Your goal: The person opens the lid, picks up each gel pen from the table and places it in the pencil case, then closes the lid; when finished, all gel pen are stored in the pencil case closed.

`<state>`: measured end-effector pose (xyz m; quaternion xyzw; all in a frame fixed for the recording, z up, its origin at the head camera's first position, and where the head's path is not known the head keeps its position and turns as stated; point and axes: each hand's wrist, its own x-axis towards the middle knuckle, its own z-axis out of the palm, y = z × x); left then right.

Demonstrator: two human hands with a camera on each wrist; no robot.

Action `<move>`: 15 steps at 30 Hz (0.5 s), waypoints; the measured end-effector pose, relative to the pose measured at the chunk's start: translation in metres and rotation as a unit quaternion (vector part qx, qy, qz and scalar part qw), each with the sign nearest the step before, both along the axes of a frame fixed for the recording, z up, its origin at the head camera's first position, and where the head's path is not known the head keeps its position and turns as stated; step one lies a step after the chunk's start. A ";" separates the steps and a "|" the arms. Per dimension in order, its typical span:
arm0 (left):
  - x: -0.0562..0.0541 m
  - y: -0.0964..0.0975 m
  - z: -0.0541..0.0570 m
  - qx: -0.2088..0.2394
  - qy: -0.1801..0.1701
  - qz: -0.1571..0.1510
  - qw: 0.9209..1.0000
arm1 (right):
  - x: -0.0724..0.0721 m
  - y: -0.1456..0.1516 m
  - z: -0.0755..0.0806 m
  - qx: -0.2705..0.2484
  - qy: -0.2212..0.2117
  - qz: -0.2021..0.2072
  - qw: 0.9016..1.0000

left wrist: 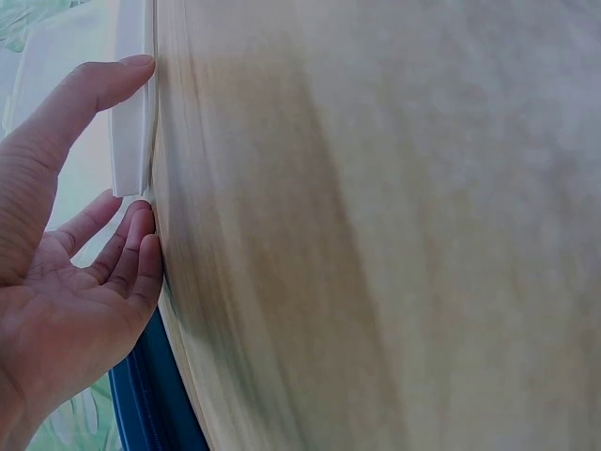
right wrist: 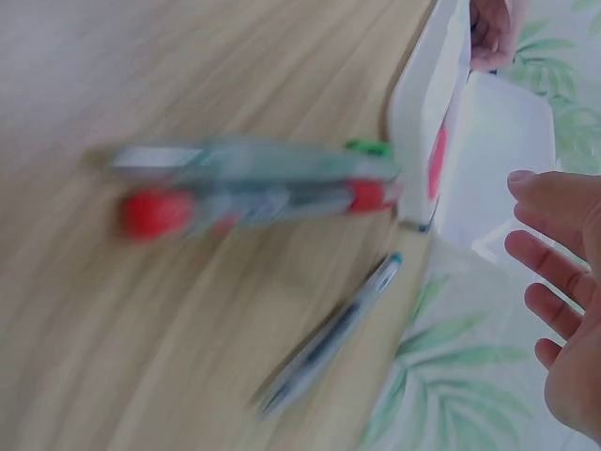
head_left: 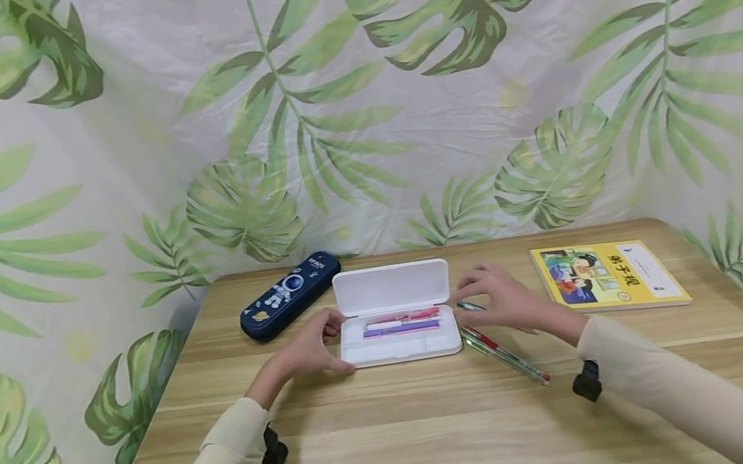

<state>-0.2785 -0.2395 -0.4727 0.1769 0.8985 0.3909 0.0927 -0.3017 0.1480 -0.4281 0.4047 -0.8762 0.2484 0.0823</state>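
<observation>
A white pencil case point(head_left: 389, 358) lies with its lid point(head_left: 392, 287) raised. Several pens, among them a purple pen point(head_left: 399, 329) and a pinkish-red pen point(head_left: 419, 313), lie inside. My left hand point(head_left: 312, 346) holds the case's left end, thumb at the front corner and fingers bent at the side, as the left wrist view also shows. At the case's right end, my right hand point(head_left: 498, 300) hovers with loosely bent, parted fingers and nothing between them. Below it lies a teal-ended pen point(right wrist: 329, 336). A red pen point(head_left: 485, 339) and a green pen point(head_left: 503, 357) lie together nearer me.
A dark blue zip case point(head_left: 291, 297) with an astronaut picture stands behind my left hand. Toward the right of the wooden table point(head_left: 401, 442) is a yellow book point(head_left: 609, 275). A leaf-patterned cloth point(head_left: 354, 107) hangs behind the table.
</observation>
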 end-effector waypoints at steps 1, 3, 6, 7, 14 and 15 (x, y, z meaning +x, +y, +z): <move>0.000 0.000 0.000 0.001 0.001 -0.001 1.000 | 0.000 0.005 -0.001 0.003 0.001 -0.005 1.000; 0.000 -0.001 -0.001 0.000 0.005 -0.002 1.000 | 0.000 0.016 -0.004 0.009 0.006 -0.016 1.000; 0.000 -0.001 -0.001 0.002 0.005 -0.002 1.000 | 0.000 0.030 -0.009 0.018 0.009 -0.033 0.999; 0.001 -0.001 -0.001 0.004 0.003 -0.001 1.000 | 0.000 0.034 -0.011 0.024 0.011 -0.037 0.999; 0.001 -0.001 -0.001 0.009 0.002 -0.004 1.000 | 0.000 0.057 -0.020 0.065 0.035 -0.052 0.996; 0.001 -0.001 0.000 0.008 0.003 -0.005 1.000 | 0.000 0.059 -0.022 0.067 0.032 -0.055 0.996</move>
